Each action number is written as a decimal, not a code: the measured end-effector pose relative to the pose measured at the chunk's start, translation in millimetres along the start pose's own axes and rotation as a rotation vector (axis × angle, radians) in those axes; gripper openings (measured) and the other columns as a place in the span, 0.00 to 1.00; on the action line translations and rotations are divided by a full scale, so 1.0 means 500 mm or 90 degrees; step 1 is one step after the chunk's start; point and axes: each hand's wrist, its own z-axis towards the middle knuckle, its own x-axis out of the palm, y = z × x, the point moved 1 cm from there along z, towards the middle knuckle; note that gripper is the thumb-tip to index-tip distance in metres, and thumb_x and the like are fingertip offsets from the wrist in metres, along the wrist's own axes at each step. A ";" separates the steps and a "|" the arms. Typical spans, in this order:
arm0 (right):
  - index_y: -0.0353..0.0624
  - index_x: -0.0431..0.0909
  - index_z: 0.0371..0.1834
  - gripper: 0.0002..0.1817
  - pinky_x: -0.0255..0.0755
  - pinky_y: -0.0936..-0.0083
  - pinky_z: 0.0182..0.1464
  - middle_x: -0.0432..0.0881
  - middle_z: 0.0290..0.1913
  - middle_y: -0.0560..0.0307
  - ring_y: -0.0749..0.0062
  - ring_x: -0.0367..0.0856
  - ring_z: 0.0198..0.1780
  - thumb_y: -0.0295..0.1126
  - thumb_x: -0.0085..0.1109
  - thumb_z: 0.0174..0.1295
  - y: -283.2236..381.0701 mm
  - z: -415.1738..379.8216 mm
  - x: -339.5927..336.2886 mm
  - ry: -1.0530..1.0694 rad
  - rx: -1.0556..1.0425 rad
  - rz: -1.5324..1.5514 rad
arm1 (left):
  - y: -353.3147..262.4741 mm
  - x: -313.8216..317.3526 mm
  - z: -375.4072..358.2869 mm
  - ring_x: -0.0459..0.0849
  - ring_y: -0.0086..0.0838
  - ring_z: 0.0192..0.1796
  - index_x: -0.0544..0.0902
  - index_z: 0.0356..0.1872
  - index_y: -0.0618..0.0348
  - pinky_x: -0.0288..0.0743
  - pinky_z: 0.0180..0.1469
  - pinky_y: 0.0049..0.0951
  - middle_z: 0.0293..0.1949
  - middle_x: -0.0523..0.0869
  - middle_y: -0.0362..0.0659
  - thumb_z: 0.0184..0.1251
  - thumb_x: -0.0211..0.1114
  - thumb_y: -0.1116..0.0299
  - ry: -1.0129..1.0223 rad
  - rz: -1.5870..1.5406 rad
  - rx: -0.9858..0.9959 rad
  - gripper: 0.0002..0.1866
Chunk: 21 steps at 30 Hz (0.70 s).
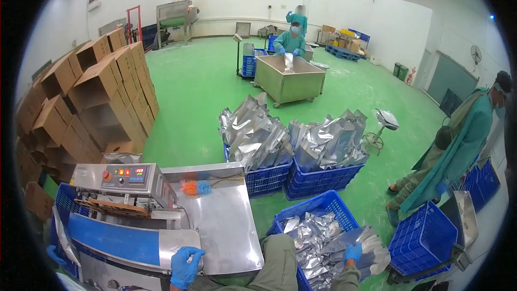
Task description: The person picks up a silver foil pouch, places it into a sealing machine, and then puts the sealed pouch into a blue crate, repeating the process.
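My left hand [186, 267], in a blue glove, is at the end of the sealing machine's blue conveyor belt [114, 238]. Its fingers are loosely curled and apart, and nothing shows between them. On my right, my right hand [353, 252], gloved too, is closed on a silver foil pouch [371, 253] above a blue crate [326, 203]. Loose foil pouches [309, 237] fill that crate in a jumble. The band sealer [116, 180], with lit red and green displays, stands beyond the belt.
A brush [196, 187] lies on the steel table [229, 237]. Ahead, two blue crates [318, 180] hold upright foil pouches. Cardboard boxes [102, 86] are stacked at left. Another person's gloved hand [55, 255] shows at far left; a co-worker [458, 140] stands right, others behind a steel bin [291, 81].
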 end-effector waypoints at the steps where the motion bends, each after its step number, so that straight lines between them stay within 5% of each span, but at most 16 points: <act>1: 0.33 0.76 0.39 0.16 0.71 0.60 0.42 0.80 0.35 0.38 0.45 0.78 0.40 0.30 0.54 0.47 -0.009 0.001 0.005 0.002 0.002 0.000 | 0.007 0.004 -0.001 0.81 0.27 0.31 0.84 0.28 0.60 0.74 0.37 0.27 0.27 0.85 0.43 0.55 0.63 0.73 0.008 0.009 0.004 0.04; 13: 0.29 0.73 0.36 0.16 0.69 0.56 0.40 0.77 0.35 0.33 0.40 0.76 0.37 0.31 0.55 0.46 -0.053 0.009 0.028 0.015 -0.012 -0.054 | -0.006 0.001 -0.010 0.82 0.31 0.33 0.85 0.29 0.59 0.74 0.40 0.28 0.28 0.84 0.43 0.57 0.63 0.68 0.021 -0.004 -0.032 0.06; 21: 0.33 0.77 0.38 0.16 0.70 0.61 0.44 0.80 0.38 0.38 0.46 0.78 0.41 0.30 0.56 0.46 -0.034 -0.002 0.020 0.003 -0.002 -0.062 | -0.006 -0.003 -0.021 0.82 0.31 0.34 0.85 0.29 0.60 0.74 0.41 0.29 0.28 0.84 0.44 0.57 0.62 0.69 0.013 -0.016 -0.041 0.06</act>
